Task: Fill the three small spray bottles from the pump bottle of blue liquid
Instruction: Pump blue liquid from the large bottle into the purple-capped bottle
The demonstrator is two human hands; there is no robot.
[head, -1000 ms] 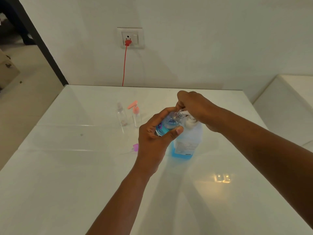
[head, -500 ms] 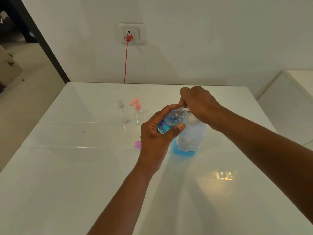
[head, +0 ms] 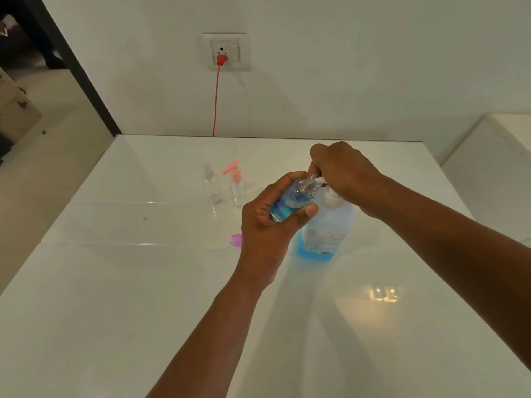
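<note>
My left hand [head: 268,225] grips a small clear bottle [head: 291,201], tilted, partly full of blue liquid, its open neck held at the white pump nozzle. My right hand [head: 343,175] is curled over the pump head of the large pump bottle [head: 326,228], which stands on the white table [head: 115,282] with blue liquid low in it. Two other small clear bottles stand to the left: one with a clear cap [head: 212,187] and one with a pink pump top [head: 236,183]. A purple cap with a thin tube [head: 236,240] lies on the table by my left wrist.
The table's back edge meets a white wall with a socket [head: 225,51] and a red cable [head: 215,101] hanging down behind the table. A white ledge [head: 494,168] sits to the right. Open floor lies beyond the left edge.
My right hand has stayed curled on the pump head and my left hand keeps the small bottle at the nozzle. The view has shifted slightly; the bottles on the table have not moved.
</note>
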